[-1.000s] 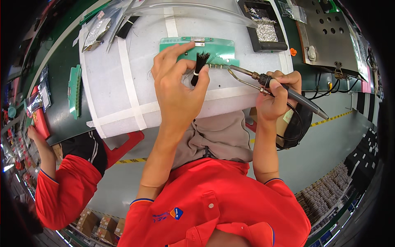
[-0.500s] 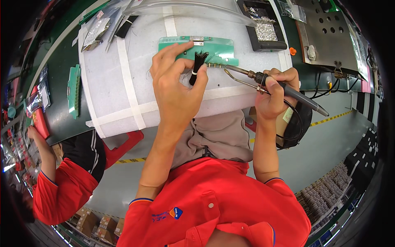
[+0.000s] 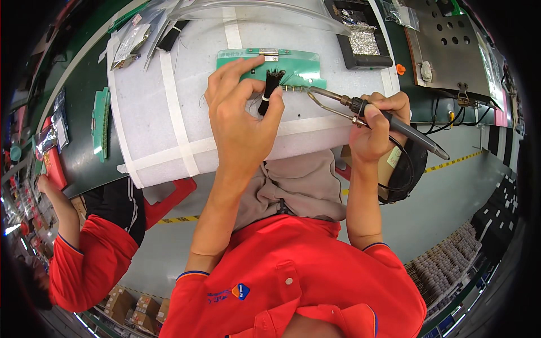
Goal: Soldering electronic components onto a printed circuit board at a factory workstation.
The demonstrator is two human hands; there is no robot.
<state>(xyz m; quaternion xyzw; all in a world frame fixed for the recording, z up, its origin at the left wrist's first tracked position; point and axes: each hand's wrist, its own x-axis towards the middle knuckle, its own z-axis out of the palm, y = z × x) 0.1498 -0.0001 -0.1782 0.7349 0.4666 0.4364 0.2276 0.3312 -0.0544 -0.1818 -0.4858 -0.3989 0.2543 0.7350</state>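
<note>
My left hand (image 3: 242, 121) pinches a short bundle of fine black wires (image 3: 271, 85), bound with a white tie, between thumb and fingers. One of its fingers rests by the metal clip of a flat green fixture (image 3: 298, 63). Small brass-coloured pins (image 3: 292, 88) stick out in a row along the fixture's near edge. My right hand (image 3: 378, 127) grips the grey handle of a soldering iron (image 3: 414, 135), which has a thin curved feed tube beside its shaft. The iron's tip reaches the right end of the pin row; whether it touches a pin is too small to tell.
A black tray (image 3: 366, 42) of silvery scraps stands at the back right, near a metal plate with holes (image 3: 451, 56). Behind the fixture runs a clear tube (image 3: 265, 8). Another black bundle (image 3: 171, 36) lies back left. A person in red (image 3: 93, 259) sits at left.
My hands and the iron hold almost the same place, with only a slight shift at the tip. The person at left has moved a little.
</note>
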